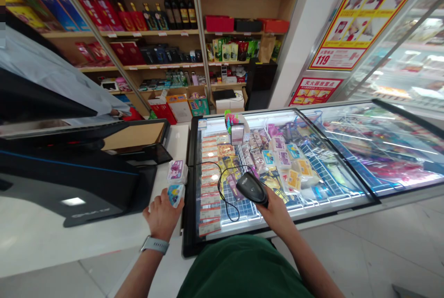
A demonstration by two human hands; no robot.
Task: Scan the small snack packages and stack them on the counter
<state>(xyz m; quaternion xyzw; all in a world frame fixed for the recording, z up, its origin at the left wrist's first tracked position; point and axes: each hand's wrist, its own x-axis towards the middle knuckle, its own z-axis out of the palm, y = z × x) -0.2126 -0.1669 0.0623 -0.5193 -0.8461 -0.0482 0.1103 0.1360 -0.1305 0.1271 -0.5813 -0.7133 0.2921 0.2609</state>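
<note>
Left hand: your left hand sits at about 7 o'clock on the white bench, a watch on the wrist; its grip is pinched around a small blue-and-white packet.
Right hand: your right hand is at about 5 o'clock over the freezer glass; its grip is pressed closed around the handle of a black barcode scanner, whose head points toward 10 o'clock.
Scanner cable: a black cable loops over the glass just left of the scanner and runs toward 10 o'clock.
Second packet: a purple-and-white packet lies on the bench just beyond the blue one, toward 12 o'clock, very near it; you cannot tell if they touch.
Freezer: the chest freezer stands beside the bench at 3 o'clock, with wrapped ice creams under its glass lid.
Till: a black checkout terminal fills the bench at 9 o'clock.
Shelves: wooden shelves with boxes and bottles stand far off at 12 o'clock.
</note>
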